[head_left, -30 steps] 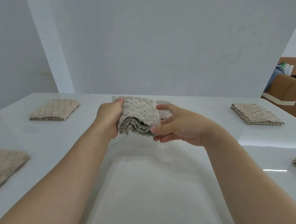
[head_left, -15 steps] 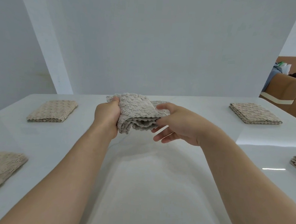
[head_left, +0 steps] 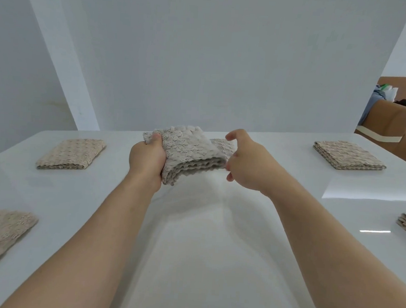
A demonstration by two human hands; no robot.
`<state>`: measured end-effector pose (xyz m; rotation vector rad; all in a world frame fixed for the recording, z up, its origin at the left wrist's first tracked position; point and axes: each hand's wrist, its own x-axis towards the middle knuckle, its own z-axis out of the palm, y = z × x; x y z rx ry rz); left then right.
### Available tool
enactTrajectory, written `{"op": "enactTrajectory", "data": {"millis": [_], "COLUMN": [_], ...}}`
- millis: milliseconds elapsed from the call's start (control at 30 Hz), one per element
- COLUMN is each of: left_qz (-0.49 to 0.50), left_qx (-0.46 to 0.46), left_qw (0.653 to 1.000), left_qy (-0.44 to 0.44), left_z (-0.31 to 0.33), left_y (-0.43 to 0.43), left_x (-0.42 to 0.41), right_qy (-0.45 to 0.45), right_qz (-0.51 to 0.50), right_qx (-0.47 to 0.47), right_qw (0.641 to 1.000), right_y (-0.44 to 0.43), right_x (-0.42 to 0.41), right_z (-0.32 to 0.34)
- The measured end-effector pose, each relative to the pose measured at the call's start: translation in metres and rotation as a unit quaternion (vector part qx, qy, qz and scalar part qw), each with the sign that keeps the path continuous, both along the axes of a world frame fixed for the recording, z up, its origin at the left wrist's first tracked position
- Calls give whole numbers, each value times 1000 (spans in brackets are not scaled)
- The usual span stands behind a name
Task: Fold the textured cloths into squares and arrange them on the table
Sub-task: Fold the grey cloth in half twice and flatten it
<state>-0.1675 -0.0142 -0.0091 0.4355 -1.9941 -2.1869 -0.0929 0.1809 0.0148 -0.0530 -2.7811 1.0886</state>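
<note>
Above the table [head_left: 190, 249], right hand [head_left: 249, 166] has released the folded cloth [head_left: 190, 153]; left hand [head_left: 146, 159] still grips it.

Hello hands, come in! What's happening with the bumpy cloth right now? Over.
Left hand gripping folded cloth above white table. Right hand open at its right edge. Four folded cloths lie around; another sits just behind. Nothing blocking.

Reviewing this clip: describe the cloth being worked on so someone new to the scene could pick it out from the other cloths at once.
Start at the white table and look to the middle of its far side. There the left hand grips a folded beige textured cloth, the right hand open beside it. It alone is held up off the table; the others lie flat.
</note>
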Motion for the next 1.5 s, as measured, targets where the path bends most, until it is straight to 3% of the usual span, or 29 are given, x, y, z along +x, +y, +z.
{"op": "enactTrajectory", "data": {"millis": [100, 300, 400, 500, 567, 700, 800, 1033, 1133, 1333, 1500], "left_qz": [11, -5, -35, -58, -59, -40, -43, -102, -113, -111, -182], "left_qx": [-39, -205, -222, -208, -204, -232, -280, -363, -348, -221, -12], "left_qw": [999, 969, 960, 962, 963, 960, 950, 923, 930, 969, 980], "left_qy": [32, 135, 168, 168, 163, 149, 133, 79, 45, 20, -79], "left_z": [2, 14, 14, 9, 5, -5, -12, -41, -43, -37, -24], "left_y": [-2, 18, 31, 42, 46, 45, 47, 52, 55, 57, 47], "left_x": [1, 18, 26, 31, 31, 29, 37, 86, 100, 128, 149], "right_qy": [-25, -96, -134, -116, -89, -2, 41, -32, -32, 11, -50], "right_qz": [-33, -52, -28, -38, -61, -117, -132, -138, -144, -137, -100], "right_qx": [-76, -260, -393, -443, -416, -259, -182, -88, -67, -122, -249], "right_qw": [996, 959, 909, 888, 903, 959, 974, 986, 987, 983, 962], "right_y": [12, 5, -3, -5, -3, 1, 3, 19, 22, 23, 30], "right_x": [-4, -11, -15, -19, -23, -22, -10, 32, 49, 86, 110], "right_z": [-2, -12, -20, -24, -27, -28, -23, -63, -60, -49, -42]}}
